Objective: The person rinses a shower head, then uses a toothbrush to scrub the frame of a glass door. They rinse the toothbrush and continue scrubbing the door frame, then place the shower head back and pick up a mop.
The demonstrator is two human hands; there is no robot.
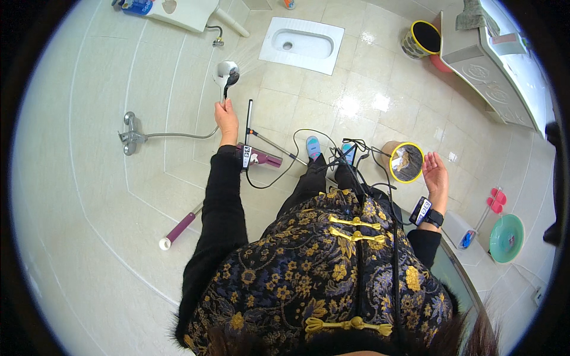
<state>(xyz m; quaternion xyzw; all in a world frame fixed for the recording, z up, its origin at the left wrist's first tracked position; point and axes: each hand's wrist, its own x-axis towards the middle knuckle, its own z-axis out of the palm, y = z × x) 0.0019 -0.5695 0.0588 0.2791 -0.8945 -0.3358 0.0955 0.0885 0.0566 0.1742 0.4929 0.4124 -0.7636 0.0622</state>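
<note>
My left hand point(227, 121) is closed round the handle of a shower head point(227, 70), chrome with a black part. Fine jets of water leave it towards the squat toilet pan point(303, 44) set in the tiled floor. A metal hose point(182, 135) joins it to the wall-mounted mixer tap point(132, 133). Palm up and empty, my right hand point(435, 175) hovers beside a yellow-rimmed waste bin point(406, 162) with a dark liner and crumpled paper inside. Below my left wrist lie a floor squeegee point(249, 118) and a purple mop head point(267, 159).
Wet tiles point(352, 107) shine in the middle. Loose black cables point(354, 153) hang before my legs. Another bin point(418, 40) stands by the vanity cabinet point(490, 78). On the right hang a green basin point(506, 239) and pink slippers point(496, 200). A purple-handled pole point(180, 229) leans at left.
</note>
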